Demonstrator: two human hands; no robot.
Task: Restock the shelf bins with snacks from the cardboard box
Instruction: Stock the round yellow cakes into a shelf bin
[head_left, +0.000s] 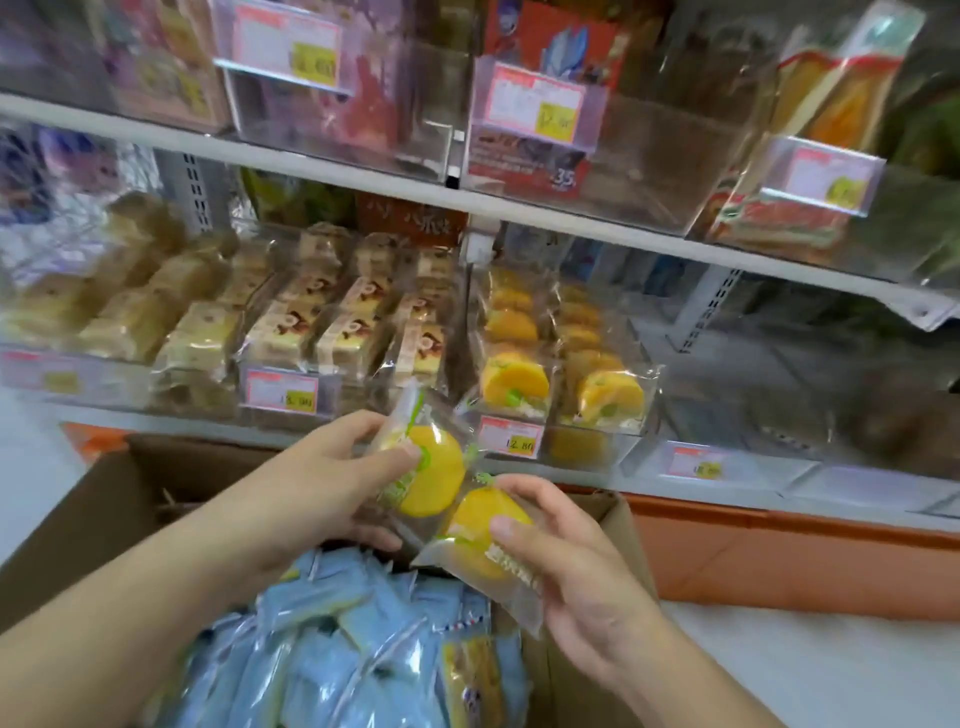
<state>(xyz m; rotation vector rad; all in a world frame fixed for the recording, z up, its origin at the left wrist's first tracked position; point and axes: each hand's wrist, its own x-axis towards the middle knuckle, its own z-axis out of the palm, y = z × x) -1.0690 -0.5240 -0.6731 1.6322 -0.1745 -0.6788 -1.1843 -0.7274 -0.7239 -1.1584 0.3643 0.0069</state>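
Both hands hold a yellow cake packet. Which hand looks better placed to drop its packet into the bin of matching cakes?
Probably the left hand. Its yellow cake packet is raised closer to the clear bin of matching cakes. The right hand holds its packet lower, over the cardboard box.

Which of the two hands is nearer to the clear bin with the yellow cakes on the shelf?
Right. The right hand holds a wrapped yellow cake just below the bin; the left hand, holding another cake, is below and further left of it.
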